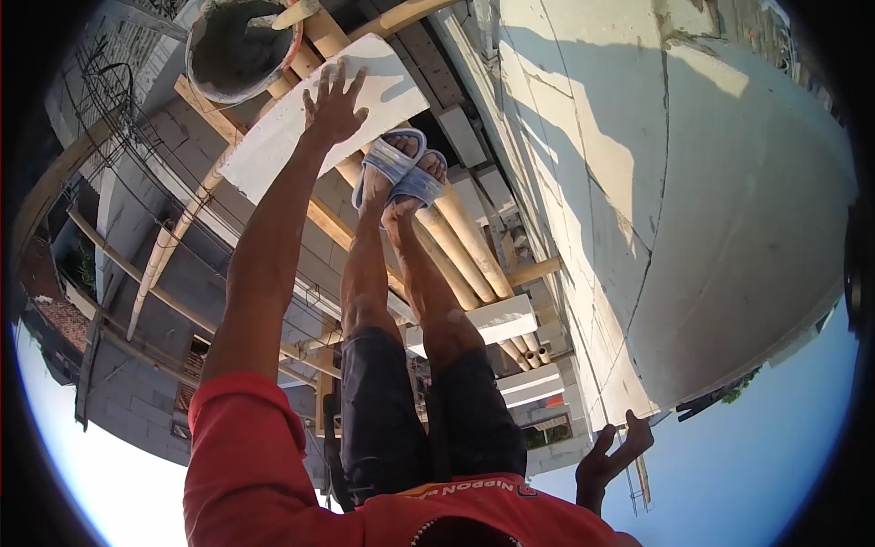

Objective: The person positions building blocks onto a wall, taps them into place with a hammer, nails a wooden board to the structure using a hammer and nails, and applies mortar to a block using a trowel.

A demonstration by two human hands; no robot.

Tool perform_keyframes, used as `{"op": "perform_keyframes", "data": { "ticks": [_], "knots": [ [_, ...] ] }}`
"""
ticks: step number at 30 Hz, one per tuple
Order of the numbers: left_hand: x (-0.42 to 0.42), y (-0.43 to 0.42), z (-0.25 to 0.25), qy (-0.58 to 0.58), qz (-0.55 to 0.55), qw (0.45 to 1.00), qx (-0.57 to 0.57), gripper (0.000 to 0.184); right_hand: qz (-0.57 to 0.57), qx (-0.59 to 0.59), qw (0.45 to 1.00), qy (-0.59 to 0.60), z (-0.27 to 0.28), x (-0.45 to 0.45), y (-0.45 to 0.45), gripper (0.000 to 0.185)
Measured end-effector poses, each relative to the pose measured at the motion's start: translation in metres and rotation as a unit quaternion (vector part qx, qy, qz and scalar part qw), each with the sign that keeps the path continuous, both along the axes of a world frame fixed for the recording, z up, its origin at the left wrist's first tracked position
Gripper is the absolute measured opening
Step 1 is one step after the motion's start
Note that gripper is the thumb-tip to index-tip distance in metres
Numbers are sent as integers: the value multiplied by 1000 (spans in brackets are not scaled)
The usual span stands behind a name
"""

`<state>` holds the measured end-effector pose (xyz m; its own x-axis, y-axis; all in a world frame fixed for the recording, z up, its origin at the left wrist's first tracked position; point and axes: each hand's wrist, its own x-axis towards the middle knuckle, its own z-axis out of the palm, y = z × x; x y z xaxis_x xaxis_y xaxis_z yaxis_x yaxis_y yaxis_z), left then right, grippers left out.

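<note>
My left hand (336, 108) lies with fingers spread on the upper face of a long white lightweight concrete block (273, 150). The block rests across bamboo poles, just ahead of my feet. Low on the right, my right hand (616, 456) has thumb and fingers apart, beside the edge of a pale block wall (592, 273). Whether its fingertips touch the wall, I cannot tell. Past the block stands a bucket (194, 68) with grey mortar (232, 46) inside. A tool with a pale rounded handle (296, 14) lies over its rim.
My feet, in blue slippers (392, 160), stand on bamboo poles (465, 237) high above lower structures. More white blocks (497, 321) lie on the scaffold behind my legs. Thin steel rods (114, 118) and bamboo rails (173, 232) run along the left. The wall rises close on my right.
</note>
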<state>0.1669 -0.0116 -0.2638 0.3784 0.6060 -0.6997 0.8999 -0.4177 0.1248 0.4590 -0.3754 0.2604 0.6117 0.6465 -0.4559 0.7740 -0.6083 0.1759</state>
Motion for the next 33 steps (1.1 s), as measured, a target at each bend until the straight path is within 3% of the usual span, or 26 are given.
{"op": "perform_keyframes", "data": {
  "ticks": [3,6,11,13,15,18,19,20,22,25,27,28,29,30,31,33],
  "knots": [
    [-9,-6,-9,-64,35,997,21,79,2,97,957,272,-94,-57,66,36],
    [-19,-11,-18,-105,50,993,34,76,8,128,906,403,-218,-85,133,39],
    [-24,-23,-24,-174,105,976,75,68,275,237,877,314,-400,-108,282,50],
    [-28,-39,-21,-267,207,933,121,61,379,276,837,284,-470,-116,326,54],
    [-31,-62,11,-328,379,857,118,52,387,229,849,279,-508,-127,353,60],
    [-53,-116,53,-273,505,805,148,44,154,251,932,213,-526,-148,363,67],
    [-66,-129,58,-247,537,794,142,44,24,245,948,202,-525,-149,359,72],
    [-79,-130,59,-221,509,816,160,44,-115,274,932,209,-520,-151,349,83],
    [-109,-134,63,-167,450,857,189,44,-327,272,882,202,-542,-149,310,94],
    [-162,-70,33,-165,312,900,254,53,-482,240,710,453,-554,-160,244,103],
    [-189,-20,3,-147,297,933,139,80,-554,150,583,575,-563,-171,216,115],
    [-197,2,-14,-124,276,952,52,92,-546,158,575,588,-558,-182,213,114],
    [-207,15,-45,-114,235,964,39,91,-539,165,568,600,-552,-196,210,113],
    [-211,32,-65,-136,217,964,-70,93,-573,154,502,629,-561,-206,201,112],
    [-213,47,-82,-157,196,952,-177,94,-592,124,459,651,-554,-218,202,125],
    [-218,57,-111,-130,158,959,-195,94,-613,94,415,666,-561,-244,200,131]
  ]
}}
